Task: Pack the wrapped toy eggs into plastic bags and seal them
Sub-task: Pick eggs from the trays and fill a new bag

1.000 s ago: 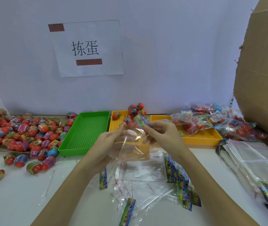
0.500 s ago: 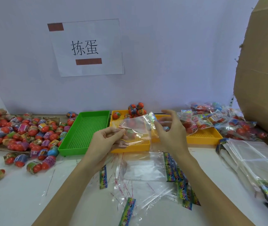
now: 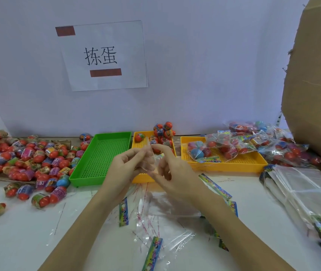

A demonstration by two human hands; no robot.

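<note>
Both hands are raised over the table [image 3: 19, 241], in front of the middle yellow tray [image 3: 142, 178]. The left hand [image 3: 128, 165] and the right hand [image 3: 167, 169] each pinch the top edge of one clear bag [image 3: 152, 163] between thumb and forefinger; the other fingers are loosely curled. The bag hangs between the two hands. It is nearly transparent, so whether its mouth is open cannot be told.

Loose wrapped eggs [image 3: 25, 159] lie in a heap at the left of the table, with a few strays nearer the front edge. A green tray [image 3: 99, 161] stands just right of the heap. The middle yellow tray holds a small cluster of eggs at its far end. A second yellow tray [image 3: 234, 165] stands to the right and carries filled bags [image 3: 232, 145], which spill past its right rim.

Flat bags [image 3: 167, 222] with coloured header strips lie on the table under the forearms. A stack of unused bags [image 3: 308, 192] lies at the right. A paper sign [image 3: 103, 55] is taped to the wall. A cardboard box [image 3: 316, 85] stands at the far right.
</note>
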